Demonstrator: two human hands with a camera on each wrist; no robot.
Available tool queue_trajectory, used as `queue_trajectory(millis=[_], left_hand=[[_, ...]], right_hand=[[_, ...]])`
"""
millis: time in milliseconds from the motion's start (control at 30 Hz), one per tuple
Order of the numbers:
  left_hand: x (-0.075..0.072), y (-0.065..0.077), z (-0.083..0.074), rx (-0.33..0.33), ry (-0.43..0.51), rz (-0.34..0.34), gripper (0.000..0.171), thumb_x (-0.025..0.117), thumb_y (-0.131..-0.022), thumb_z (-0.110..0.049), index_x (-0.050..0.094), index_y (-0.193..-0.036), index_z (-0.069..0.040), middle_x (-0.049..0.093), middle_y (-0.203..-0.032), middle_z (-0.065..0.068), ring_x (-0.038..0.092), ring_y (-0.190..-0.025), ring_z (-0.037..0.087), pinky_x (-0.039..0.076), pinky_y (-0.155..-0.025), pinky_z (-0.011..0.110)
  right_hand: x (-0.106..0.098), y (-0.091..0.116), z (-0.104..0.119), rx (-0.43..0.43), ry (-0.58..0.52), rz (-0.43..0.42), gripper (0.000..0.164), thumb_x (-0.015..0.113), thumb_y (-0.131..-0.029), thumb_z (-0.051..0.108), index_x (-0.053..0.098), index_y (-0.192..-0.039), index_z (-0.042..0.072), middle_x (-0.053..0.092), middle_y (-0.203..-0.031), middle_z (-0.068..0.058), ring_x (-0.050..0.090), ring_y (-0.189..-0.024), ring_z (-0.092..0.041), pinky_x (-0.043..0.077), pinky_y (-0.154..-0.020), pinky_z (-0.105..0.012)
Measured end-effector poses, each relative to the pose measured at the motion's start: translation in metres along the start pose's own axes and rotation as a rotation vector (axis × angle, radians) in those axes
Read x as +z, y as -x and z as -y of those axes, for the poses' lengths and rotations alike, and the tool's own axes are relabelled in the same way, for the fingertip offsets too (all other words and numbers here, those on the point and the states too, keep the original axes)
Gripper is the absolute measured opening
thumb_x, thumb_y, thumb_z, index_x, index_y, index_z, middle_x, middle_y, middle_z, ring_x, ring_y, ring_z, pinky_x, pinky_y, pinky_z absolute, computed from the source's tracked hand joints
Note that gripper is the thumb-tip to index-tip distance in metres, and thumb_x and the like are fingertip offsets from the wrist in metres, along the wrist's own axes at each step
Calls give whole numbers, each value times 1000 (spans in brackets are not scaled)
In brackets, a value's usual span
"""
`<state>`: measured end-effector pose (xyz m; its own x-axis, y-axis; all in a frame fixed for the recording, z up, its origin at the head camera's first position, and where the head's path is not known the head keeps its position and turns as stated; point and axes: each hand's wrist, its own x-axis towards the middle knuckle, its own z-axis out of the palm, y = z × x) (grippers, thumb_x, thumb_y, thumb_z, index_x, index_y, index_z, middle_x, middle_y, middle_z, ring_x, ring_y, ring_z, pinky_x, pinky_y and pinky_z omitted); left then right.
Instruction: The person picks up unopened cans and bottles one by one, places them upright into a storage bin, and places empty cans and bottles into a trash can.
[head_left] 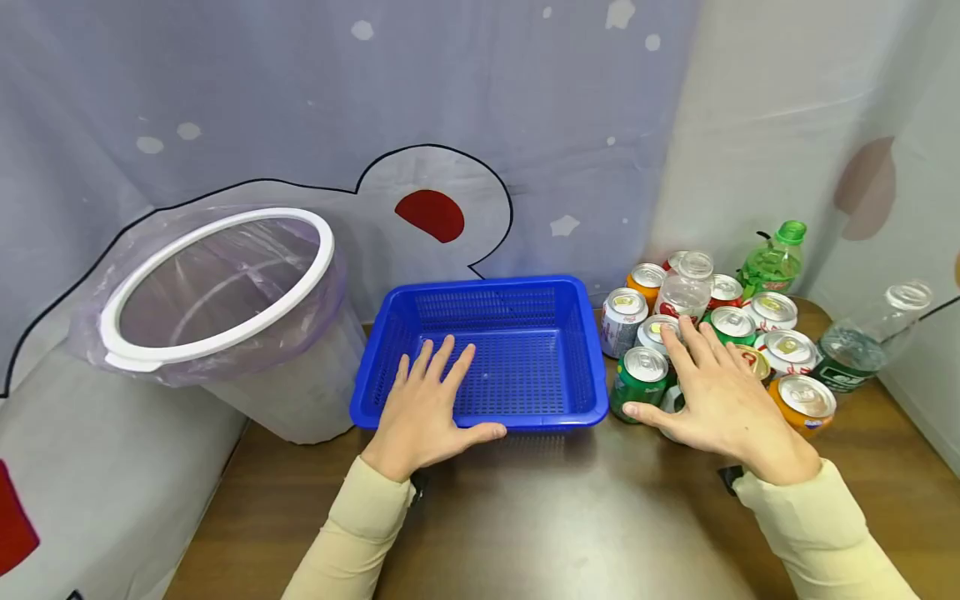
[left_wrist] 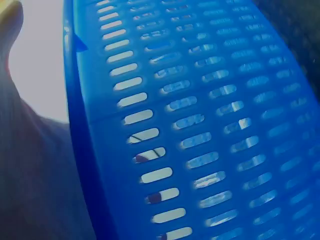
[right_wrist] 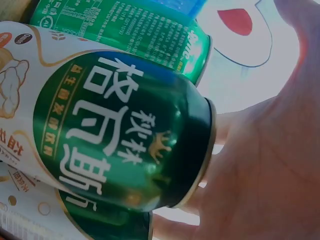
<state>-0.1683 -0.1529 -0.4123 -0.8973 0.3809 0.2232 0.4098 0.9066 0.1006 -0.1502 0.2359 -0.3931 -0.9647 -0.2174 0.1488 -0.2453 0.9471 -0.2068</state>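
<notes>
I had my left hand (head_left: 426, 408) spread at the near rim of the basket (head_left: 532, 420), my right hand (head_left: 720, 400) spread to its right, thumbs inward, backs up.

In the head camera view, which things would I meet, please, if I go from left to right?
White-rimmed bin → blue basket → silver can → red-labelled clear bottle → green-capped bottle → dark-green-labelled bottle.
</notes>
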Motion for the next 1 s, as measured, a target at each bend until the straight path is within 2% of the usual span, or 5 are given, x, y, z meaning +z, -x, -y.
queue_trajectory(millis=[233, 367, 633, 800, 1000], left_hand=[[-8, 11, 9, -68, 217, -161, 81, 54, -96, -66, 43, -158, -15, 47, -159, 13, 44, -147, 38, 37, -116, 62], [-10, 19, 16, -77, 226, -240, 70, 57, -98, -60, 56, -148, -11, 56, -150, 11, 53, -138, 36, 44, -108, 59], [-5, 35, 34, -26, 164, -254, 58, 73, -89, -51, 70, -129, -9, 68, -132, 10, 58, -130, 35, 45, -107, 56], [1, 43, 43, 26, 151, -235, 54, 73, -89, -52, 73, -123, -9, 72, -124, 7, 60, -128, 35, 45, -108, 56], [5, 47, 46, 92, 135, -234, 45, 74, -90, -50, 76, -115, -12, 76, -108, 2, 69, -108, 27, 47, -104, 55]], right_hand=[[-2, 2, 0, -58, -7, -35, 118, 65, -81, 79, 27, -163, 4, 27, -166, -28, 28, -150, -53, 26, -113, -72], [-4, 5, -3, -83, -16, -78, 113, 70, -79, 75, 36, -159, 3, 37, -160, -25, 39, -143, -51, 32, -108, -71], [-4, 17, -13, -156, -15, -214, 83, 80, -78, 59, 62, -137, 3, 60, -135, -19, 57, -121, -45, 41, -101, -62], [-2, 24, -21, -219, -3, -275, 68, 86, -74, 44, 69, -127, 4, 67, -121, -14, 62, -112, -40, 47, -94, -59], [1, 26, -26, -264, 8, -296, 65, 88, -72, 36, 69, -125, 4, 68, -118, -12, 66, -104, -38, 51, -85, -58]])
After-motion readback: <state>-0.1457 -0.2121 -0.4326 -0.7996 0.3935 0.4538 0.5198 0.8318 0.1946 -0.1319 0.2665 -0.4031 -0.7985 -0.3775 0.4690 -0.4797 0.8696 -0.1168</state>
